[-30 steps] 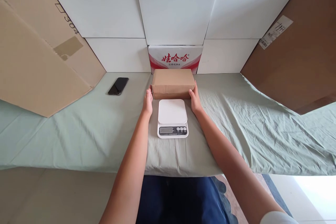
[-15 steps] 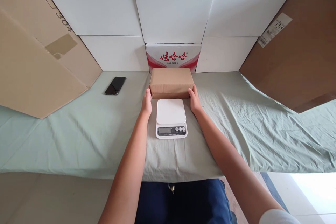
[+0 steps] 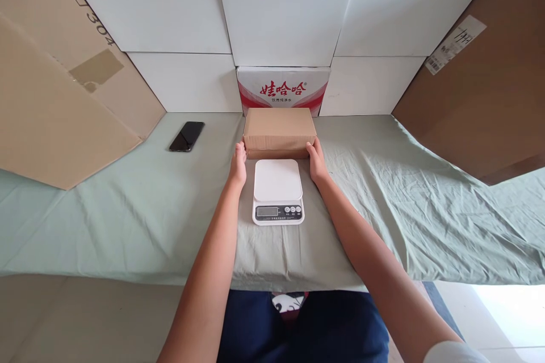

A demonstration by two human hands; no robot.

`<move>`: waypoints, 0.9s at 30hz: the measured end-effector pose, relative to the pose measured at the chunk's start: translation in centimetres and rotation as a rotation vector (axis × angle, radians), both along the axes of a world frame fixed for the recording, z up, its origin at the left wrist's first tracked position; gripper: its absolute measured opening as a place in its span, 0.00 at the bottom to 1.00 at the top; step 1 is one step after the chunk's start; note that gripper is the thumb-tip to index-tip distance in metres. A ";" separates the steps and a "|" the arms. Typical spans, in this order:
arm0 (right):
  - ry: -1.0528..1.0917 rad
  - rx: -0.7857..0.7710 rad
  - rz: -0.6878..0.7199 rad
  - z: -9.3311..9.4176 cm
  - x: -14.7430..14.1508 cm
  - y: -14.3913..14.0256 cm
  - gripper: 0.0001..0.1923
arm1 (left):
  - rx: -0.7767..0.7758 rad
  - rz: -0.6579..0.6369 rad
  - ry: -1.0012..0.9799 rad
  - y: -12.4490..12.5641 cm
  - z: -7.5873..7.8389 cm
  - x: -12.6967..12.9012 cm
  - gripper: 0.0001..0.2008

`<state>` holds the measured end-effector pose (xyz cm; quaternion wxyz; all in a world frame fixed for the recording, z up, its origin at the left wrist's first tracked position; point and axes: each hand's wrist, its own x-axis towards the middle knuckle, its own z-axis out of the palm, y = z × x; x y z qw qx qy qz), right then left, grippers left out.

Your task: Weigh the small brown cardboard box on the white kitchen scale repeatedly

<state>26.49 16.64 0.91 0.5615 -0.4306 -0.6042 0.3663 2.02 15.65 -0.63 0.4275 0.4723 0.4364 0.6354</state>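
Note:
A closed brown cardboard box (image 3: 280,122) sits at the back of the cloth-covered table, between my two hands. My left hand (image 3: 238,163) presses against the box's left side, its fingers partly hidden behind the edge. On the right side, my right hand (image 3: 315,160) grips the front corner, thumb on the front face. Just in front of the box lies a white kitchen scale (image 3: 278,191) with a bare top plate, a dark display and several round buttons; its screen looks blank. Both forearms pass on either side of the scale.
A black phone (image 3: 187,136) lies to the left on the green cloth (image 3: 128,204). Behind the box stands a white-and-red carton (image 3: 283,80) against white panels. Large cardboard sheets (image 3: 55,96) flank the table at left and right (image 3: 485,102).
The camera view has tilted and shifted slightly. Both hands stay on the sides of the box, and the box and scale keep their places.

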 end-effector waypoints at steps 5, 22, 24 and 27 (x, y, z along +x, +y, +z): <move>0.026 0.001 0.001 0.1 -0.1 -0.1 0.32 | -0.029 0.001 0.015 -0.1 0.0 -0.2 0.51; 0.083 -0.012 0.023 -0.2 -0.1 0.2 0.27 | -0.060 -0.011 0.029 -0.2 0.3 -0.2 0.51; 0.081 -0.007 0.023 -0.3 -0.1 0.3 0.26 | -0.051 -0.007 0.030 -0.1 0.3 -0.2 0.52; 0.086 -0.012 0.021 -0.2 -0.1 0.3 0.26 | -0.042 -0.005 0.034 0.0 0.2 -0.2 0.53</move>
